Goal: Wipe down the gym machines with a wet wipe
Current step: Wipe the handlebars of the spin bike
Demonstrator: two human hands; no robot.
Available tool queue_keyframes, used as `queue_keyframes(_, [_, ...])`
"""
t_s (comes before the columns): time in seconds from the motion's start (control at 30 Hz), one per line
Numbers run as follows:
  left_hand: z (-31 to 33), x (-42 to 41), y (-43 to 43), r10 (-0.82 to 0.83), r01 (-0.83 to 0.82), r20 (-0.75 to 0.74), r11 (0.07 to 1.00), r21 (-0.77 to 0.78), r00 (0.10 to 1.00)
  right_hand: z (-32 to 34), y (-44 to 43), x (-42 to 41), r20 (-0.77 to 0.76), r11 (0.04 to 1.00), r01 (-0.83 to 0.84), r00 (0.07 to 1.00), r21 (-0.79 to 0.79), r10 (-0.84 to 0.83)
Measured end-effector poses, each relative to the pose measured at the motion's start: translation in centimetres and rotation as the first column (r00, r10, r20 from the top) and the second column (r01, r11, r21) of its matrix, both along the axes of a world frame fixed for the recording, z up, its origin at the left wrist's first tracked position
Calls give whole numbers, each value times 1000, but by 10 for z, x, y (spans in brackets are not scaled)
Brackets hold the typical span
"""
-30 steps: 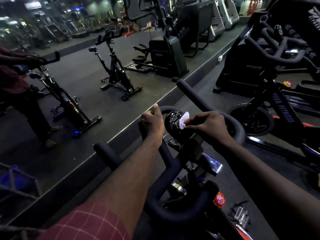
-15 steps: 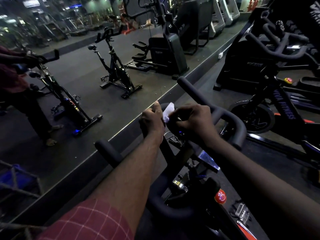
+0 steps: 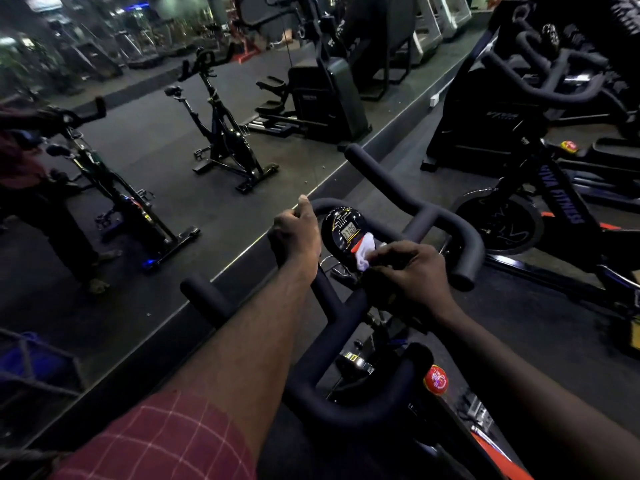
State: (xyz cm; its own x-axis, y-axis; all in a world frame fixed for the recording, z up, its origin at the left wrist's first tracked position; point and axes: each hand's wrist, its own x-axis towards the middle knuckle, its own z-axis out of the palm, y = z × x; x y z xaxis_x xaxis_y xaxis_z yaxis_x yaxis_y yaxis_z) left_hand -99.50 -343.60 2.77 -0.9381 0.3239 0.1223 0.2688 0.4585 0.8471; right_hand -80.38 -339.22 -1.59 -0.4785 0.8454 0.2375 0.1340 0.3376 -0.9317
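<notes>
The wet wipe (image 3: 366,253), pinched in the curled fingers of the right hand (image 3: 414,276) at the console's (image 3: 344,230) five o'clock edge, should be pressed flat and swept toward eleven while the left hand (image 3: 296,233) grips the handlebar (image 3: 427,216) at nine o'clock.

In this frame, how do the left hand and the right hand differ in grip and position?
The left hand grips the bare handlebar; the right hand pinches a white wipe. The left hand sits left of the round display; the right hand holds the wipe at its lower right edge. Both have curled fingers.
</notes>
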Motion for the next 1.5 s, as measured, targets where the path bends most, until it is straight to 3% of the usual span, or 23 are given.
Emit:
queue_keyframes(0.23, [0,1,0,3,-3,15,1000,4,1000,11,16,0,117,993,-65,990,-97,76])
queue_keyframes(0.37, [1,1,0,5,-5,19,1000,4,1000,28,23,-17,2,988,137,991,-70,-137])
queue_keyframes(0.53, [1,0,1,30,-31,15,1000,6,999,47,10,-32,13,985,-64,998,160,63])
queue_keyframes(0.63, [1,0,0,31,-31,21,999,-9,999,48,16,-32,14,986,5,1000,169,-8])
queue_keyframes(1.13, [0,0,1,24,-26,45,998,56,999,72,37,-40,200,967,-171,971,189,132])
queue_keyframes(1.5, [2,3,-3,27,-36,86,994,102,996,70,37,-37,210,970,-190,965,148,157])
